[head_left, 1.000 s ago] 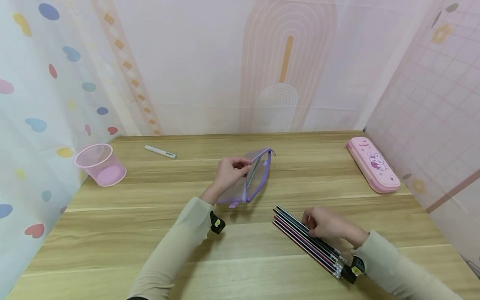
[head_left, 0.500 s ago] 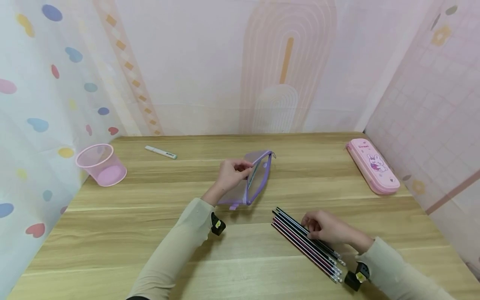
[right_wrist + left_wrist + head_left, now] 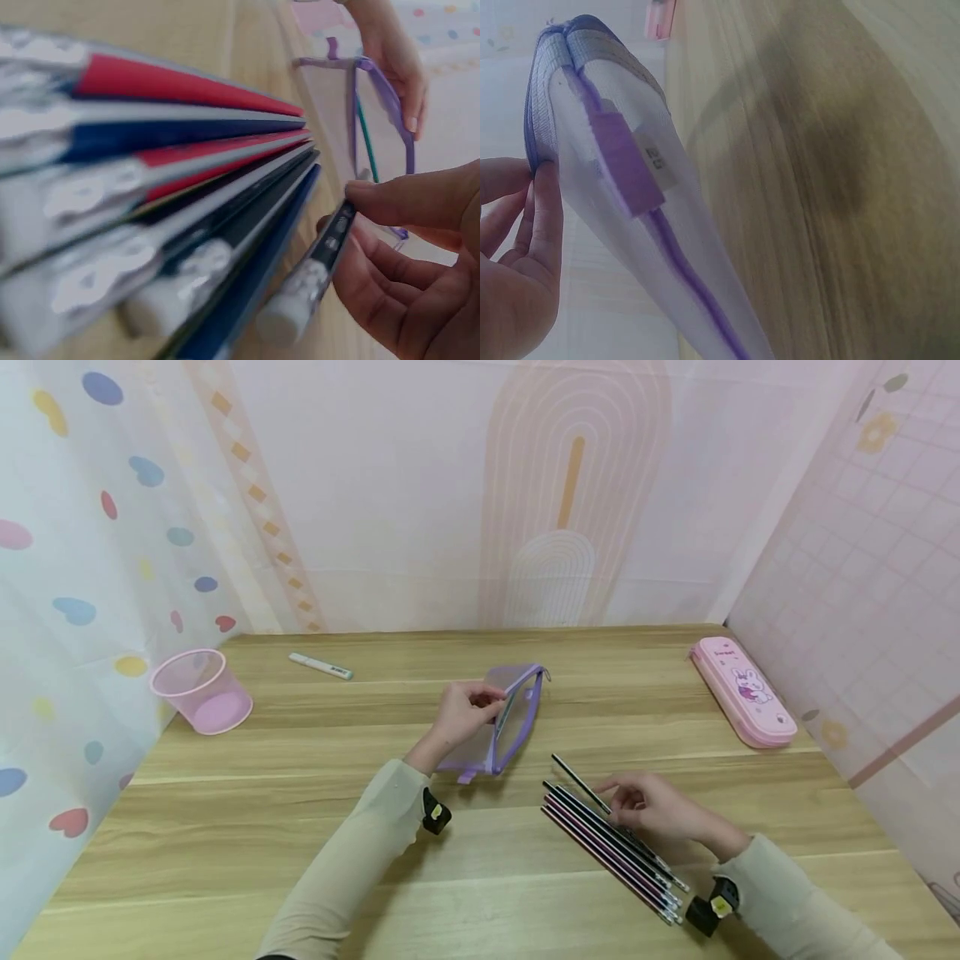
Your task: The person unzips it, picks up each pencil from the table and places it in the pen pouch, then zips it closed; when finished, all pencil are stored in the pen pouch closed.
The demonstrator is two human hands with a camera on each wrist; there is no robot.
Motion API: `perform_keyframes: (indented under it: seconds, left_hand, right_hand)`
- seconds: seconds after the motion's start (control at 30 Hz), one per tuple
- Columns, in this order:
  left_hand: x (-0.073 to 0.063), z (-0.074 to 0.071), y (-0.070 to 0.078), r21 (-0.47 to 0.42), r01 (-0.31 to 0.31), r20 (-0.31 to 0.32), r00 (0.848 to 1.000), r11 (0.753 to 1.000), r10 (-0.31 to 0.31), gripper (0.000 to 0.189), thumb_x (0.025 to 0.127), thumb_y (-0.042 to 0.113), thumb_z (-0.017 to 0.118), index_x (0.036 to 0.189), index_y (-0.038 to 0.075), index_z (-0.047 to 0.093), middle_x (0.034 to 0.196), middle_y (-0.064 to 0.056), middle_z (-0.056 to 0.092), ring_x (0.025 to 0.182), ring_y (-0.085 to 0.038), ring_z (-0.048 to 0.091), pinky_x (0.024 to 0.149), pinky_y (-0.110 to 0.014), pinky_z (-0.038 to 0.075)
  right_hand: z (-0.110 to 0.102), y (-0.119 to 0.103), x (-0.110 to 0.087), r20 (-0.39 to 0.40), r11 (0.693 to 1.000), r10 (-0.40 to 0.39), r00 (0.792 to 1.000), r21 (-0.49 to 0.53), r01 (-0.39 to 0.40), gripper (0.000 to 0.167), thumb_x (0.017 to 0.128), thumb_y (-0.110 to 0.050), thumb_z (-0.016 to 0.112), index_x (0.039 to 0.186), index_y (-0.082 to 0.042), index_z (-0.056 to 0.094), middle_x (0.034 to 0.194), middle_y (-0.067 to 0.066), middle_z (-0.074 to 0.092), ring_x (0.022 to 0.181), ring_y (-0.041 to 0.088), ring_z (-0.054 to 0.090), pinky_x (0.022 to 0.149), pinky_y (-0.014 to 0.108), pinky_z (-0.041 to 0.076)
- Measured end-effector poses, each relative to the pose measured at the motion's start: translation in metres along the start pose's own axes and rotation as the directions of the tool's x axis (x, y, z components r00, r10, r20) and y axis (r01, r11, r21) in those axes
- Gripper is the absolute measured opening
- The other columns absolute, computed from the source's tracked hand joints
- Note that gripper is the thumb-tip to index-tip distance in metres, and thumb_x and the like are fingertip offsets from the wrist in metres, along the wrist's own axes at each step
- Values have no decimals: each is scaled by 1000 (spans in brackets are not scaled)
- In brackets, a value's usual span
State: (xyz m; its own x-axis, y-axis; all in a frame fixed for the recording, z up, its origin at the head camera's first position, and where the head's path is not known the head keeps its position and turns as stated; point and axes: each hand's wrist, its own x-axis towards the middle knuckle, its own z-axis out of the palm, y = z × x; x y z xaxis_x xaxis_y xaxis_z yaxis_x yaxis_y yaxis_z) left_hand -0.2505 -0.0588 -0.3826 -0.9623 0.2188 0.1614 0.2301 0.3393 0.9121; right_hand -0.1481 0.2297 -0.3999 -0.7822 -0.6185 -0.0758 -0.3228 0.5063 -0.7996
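My left hand [image 3: 461, 714] pinches the rim of a translucent pouch with purple trim [image 3: 471, 750], which stands with its zipped mouth open toward the right. A slim teal-green item [image 3: 365, 135] shows inside it in the right wrist view. To the lower right, my right hand [image 3: 663, 814] pinches a dark pencil [image 3: 579, 781] between thumb and fingers. Its white eraser end [image 3: 283, 319] points back toward the wrist camera. Beside that hand, several loose pencils [image 3: 600, 843] in black, red and blue lie side by side on the table, erasers toward the near right.
A pink see-through cup [image 3: 217, 710] stands at the table's left. Behind it to the right lies a white marker [image 3: 321, 666]. Near the right edge is a pink pencil case with a rabbit print [image 3: 746, 693]. Patterned curtains [image 3: 405, 493] border the wooden table [image 3: 300, 827].
My right hand has drawn one dark pencil away from the others, up and forward toward the pouch. The left hand keeps its grip on the pouch rim, nearly still.
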Motion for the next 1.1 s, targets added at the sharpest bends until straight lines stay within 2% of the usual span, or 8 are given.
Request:
perform_keyframes:
  seconds: [0.13,0.23,0.4,0.57,0.8,0.97,1.1]
  left_hand:
    - [0,0,-1,-15,9,6,1000,1000,-8,15,79,5,64,92,-1,67,82,-17,66,60,-9,57,61,-32,56]
    - [-1,0,0,-22,19,10,1000,1000,-19,16,79,6,64,93,-2,67,82,-17,66,60,-9,57,63,-37,56]
    - [-2,0,1,-13,17,9,1000,1000,-17,18,79,7,64,94,-3,66,82,-18,66,59,-9,57,60,-33,56]
    - [-3,-1,1,4,6,-4,1000,1000,-6,15,79,6,64,92,-1,68,82,-17,66,60,-8,56,57,-26,55]
    - [-3,0,2,16,-6,-2,1000,1000,6,15,78,6,65,91,-1,68,83,-17,66,62,-11,57,55,-20,53]
    - [-3,1,2,27,-8,-2,1000,1000,8,15,78,6,65,91,0,68,83,-17,67,63,-10,57,54,-19,52]
    - [-1,3,1,27,-2,-3,1000,1000,2,14,78,6,65,91,0,68,83,-16,67,62,-9,56,54,-19,51]
  right_hand:
    - [-2,-2,9,-97,998,-17,995,55,22,42,82,-1,58,122,4,47,83,18,62,68,5,56,56,20,50]
    - [-4,-6,17,-172,993,6,985,115,14,46,83,-4,57,126,1,44,87,22,61,70,6,56,58,21,50]
    - [-5,-14,28,-289,969,94,953,245,-22,46,84,-6,58,127,-1,44,93,24,58,73,7,58,66,24,54]
    - [-4,-20,38,-360,936,161,919,352,-26,48,83,-9,59,128,-2,44,94,19,59,74,6,61,71,26,55]
    - [-6,-24,44,-402,912,186,897,410,-5,46,84,-6,58,127,0,44,95,19,60,74,8,62,69,24,55]
    - [-6,-26,50,-383,893,252,889,446,-60,49,83,-6,59,129,-1,42,90,8,63,75,10,62,69,24,55]
    - [-4,-30,59,-343,868,305,889,484,-111,50,84,-6,58,131,-3,40,97,16,61,74,8,60,71,25,55]
